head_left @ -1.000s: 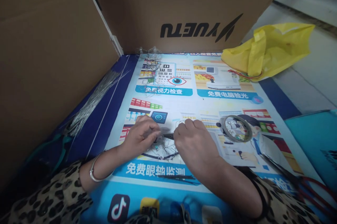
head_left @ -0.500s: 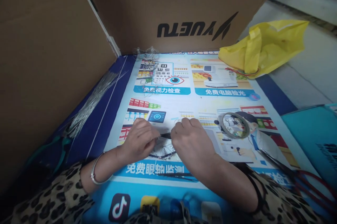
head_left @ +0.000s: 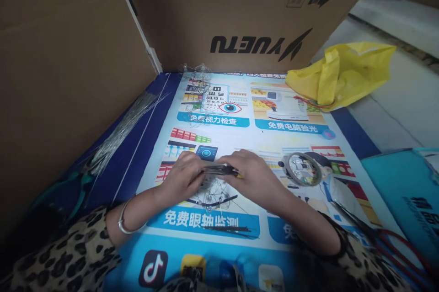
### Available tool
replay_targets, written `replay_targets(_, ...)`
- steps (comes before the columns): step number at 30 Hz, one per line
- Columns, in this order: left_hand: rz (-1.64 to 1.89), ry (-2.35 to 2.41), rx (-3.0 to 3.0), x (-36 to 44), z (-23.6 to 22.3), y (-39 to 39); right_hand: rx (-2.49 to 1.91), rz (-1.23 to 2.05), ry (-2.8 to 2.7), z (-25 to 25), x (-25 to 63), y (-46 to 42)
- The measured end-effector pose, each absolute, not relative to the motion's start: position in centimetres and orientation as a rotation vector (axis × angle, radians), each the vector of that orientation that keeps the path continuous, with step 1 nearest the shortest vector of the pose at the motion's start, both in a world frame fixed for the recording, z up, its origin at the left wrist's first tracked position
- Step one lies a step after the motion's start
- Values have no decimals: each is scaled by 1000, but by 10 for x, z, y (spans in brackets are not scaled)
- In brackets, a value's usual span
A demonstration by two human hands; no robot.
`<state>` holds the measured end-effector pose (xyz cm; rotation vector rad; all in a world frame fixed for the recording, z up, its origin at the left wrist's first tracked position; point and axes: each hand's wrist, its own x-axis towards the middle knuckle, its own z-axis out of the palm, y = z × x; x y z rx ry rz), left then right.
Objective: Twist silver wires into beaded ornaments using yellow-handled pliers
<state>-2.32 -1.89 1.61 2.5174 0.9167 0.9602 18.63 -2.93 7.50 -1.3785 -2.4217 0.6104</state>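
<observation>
My left hand (head_left: pixel 187 175) and my right hand (head_left: pixel 252 173) are both closed, close together over the printed sheet. Between them stretches a narrow dark-and-grey object (head_left: pixel 220 169), with a bit of yellow at its right end; its kind is not clear. My fingers hide both its ends. Just below, a tangle of thin wire with clear beads (head_left: pixel 214 193) lies on the sheet. Nearer to me lie some short dark strips (head_left: pixel 231 229). To the right of my right hand is a round dish (head_left: pixel 303 168) holding small clear beads.
A bundle of thin wires (head_left: pixel 120 134) and teal-handled pliers (head_left: pixel 80 191) lie at left. Red-handled scissors (head_left: pixel 380 232) rest at right, near a teal box (head_left: pixel 398 187). Beaded wirework (head_left: pixel 199 88) sits at the back, by a cardboard wall (head_left: pixel 240 4). A yellow bag (head_left: pixel 356 75) stands far right.
My hands have moved slightly apart, showing more of the narrow object and its yellow part. More of the beaded wire below is visible. The camera view has shifted a little.
</observation>
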Motion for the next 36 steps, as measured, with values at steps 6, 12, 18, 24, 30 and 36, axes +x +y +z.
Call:
replay_targets(6,959,870,2464,-22,16,-19,-1358,858,-2168,52,176,-23)
replay_targets(12,993,849,2503,-22,9,-20,-1291,894,-2196,47,178,-21)
replay_targets(18,939,855,2498,-22,11,-19,-1206,844,-2306,48,176,-20)
replay_targets(24,999,1009,2286,-35,21,-29,-1228,798,-2276,44,178,-21)
replay_targets(30,777,1253,2151,-42,21,-55,-1231,744,-2255,40,177,-24)
replay_targets(36,671,1369,2127,-35,15,-55,-1191,706,-2242,35,179,-28)
